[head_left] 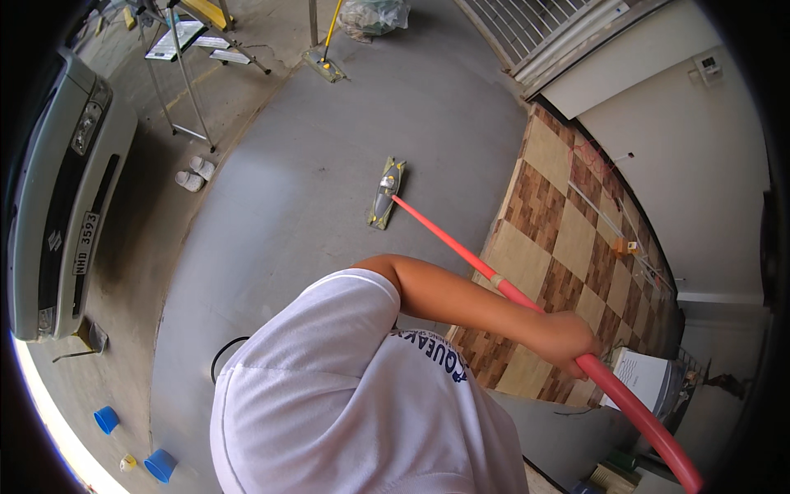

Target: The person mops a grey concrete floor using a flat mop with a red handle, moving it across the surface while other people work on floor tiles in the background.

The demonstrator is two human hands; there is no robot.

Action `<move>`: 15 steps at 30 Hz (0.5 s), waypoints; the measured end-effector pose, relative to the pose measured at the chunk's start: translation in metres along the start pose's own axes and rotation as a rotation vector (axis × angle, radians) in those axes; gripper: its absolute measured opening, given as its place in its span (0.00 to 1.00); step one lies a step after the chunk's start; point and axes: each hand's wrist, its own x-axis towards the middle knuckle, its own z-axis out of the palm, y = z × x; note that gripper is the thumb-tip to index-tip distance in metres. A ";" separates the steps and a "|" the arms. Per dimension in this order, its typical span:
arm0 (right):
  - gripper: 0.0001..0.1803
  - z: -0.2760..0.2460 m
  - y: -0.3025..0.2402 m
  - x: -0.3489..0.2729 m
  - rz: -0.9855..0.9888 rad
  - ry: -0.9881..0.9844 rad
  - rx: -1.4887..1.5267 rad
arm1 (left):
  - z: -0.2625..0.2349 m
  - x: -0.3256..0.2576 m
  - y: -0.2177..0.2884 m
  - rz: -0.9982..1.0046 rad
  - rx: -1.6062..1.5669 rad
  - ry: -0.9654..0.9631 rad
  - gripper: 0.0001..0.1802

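one hand (568, 339) clenched round long red mop pole (527, 300); cannot tell if left or right, other hand out of view. flat green mop head (385, 194) lies on grey concrete floor (329, 165), near brown-and-tan checkered tile strip (559, 239). silver car front (58, 198) at left, well apart from mop.

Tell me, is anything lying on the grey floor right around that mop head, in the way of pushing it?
Nothing visible. The mop head rests on bare grey floor; the white slippers and second mop lie well apart from it. One hand grips the red handle.
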 end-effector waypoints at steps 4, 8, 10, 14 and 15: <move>0.15 -0.002 -0.002 -0.030 -0.037 0.082 -0.092 | 0.047 0.063 -0.067 0.018 0.083 0.018 0.14; 0.15 0.006 0.011 -0.041 -0.017 0.104 -0.125 | 0.057 0.074 -0.102 0.017 0.074 0.032 0.14; 0.15 0.013 0.019 -0.041 -0.004 0.100 -0.137 | 0.055 0.062 -0.099 -0.015 0.072 0.075 0.14; 0.14 0.025 0.029 -0.022 0.015 0.064 -0.150 | 0.014 0.019 -0.072 -0.091 0.127 0.158 0.14; 0.14 0.029 0.032 -0.013 0.023 0.050 -0.148 | -0.002 0.000 -0.066 -0.133 0.149 0.208 0.14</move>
